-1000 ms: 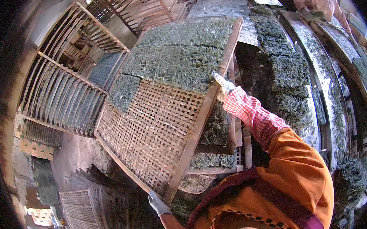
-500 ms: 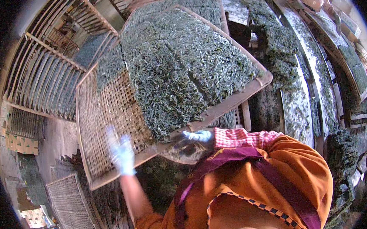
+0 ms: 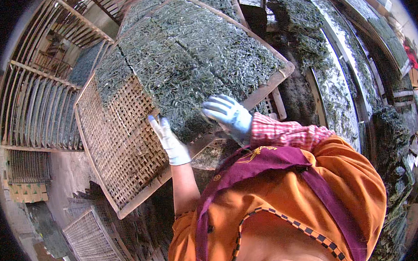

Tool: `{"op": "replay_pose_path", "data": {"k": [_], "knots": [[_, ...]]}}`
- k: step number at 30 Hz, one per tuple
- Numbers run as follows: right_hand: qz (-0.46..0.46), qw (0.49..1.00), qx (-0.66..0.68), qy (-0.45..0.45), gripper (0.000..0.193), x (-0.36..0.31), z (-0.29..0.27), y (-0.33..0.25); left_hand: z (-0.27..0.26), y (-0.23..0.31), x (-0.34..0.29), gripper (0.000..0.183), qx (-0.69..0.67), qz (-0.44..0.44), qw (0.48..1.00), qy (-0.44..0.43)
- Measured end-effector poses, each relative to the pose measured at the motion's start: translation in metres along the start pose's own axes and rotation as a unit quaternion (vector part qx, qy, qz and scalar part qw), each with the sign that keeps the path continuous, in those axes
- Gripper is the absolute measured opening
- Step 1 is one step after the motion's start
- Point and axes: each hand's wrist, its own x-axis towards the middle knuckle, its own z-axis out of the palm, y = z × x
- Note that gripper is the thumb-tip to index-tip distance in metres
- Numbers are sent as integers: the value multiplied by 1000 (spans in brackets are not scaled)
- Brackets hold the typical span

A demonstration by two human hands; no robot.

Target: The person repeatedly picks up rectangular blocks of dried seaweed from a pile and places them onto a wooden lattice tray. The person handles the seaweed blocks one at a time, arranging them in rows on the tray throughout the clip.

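Observation:
A large woven bamboo tray (image 3: 117, 137) with a wooden frame lies in front of me. Dark green, curled leaves (image 3: 204, 58) that look like tea cover its middle and right in a thick layer, split by dark grooves; bare weave shows at its left. My left hand (image 3: 171, 142), in a thin pale glove, is at the near edge of the leaf layer, where it meets the bare weave, fingers stretched out. My right hand (image 3: 228, 117), in a light blue glove, is over the leaves by the near rim, its fingers extended. I see nothing held in either hand.
Another leaf-covered tray (image 3: 214, 1) lies beyond this one. A slatted wooden rack (image 3: 48, 112) stands at the left, and a smaller woven tray (image 3: 93, 240) leans at the lower left. Long boards (image 3: 335, 68) strewn with leaves run along the right, beside leaf heaps (image 3: 391, 171).
My left hand has moved right from the bare weave to the leaf edge. The right hand has risen from the near rim over the leaves. The view has shifted; the other person is largely out of sight.

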Motion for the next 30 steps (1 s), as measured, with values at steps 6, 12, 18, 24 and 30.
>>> {"op": "replay_pose_path", "data": {"k": [6,12,18,24,30], "knots": [[-29,996,-25,-77,68,30,11,26,6,29,23,72,-52,-126,982,-130],[144,978,142,50,54,-40,-81,76,0,2,25,68,-21,-99,981,-164],[520,823,-100,206,31,-294,-223,198,-21,6,2,66,51,-1,989,-141],[769,593,-20,-236,36,-460,-279,206,-6,10,4,61,19,2,982,-188],[593,788,-30,160,24,-329,-248,192,16,27,-21,59,106,-27,966,-234]]}}
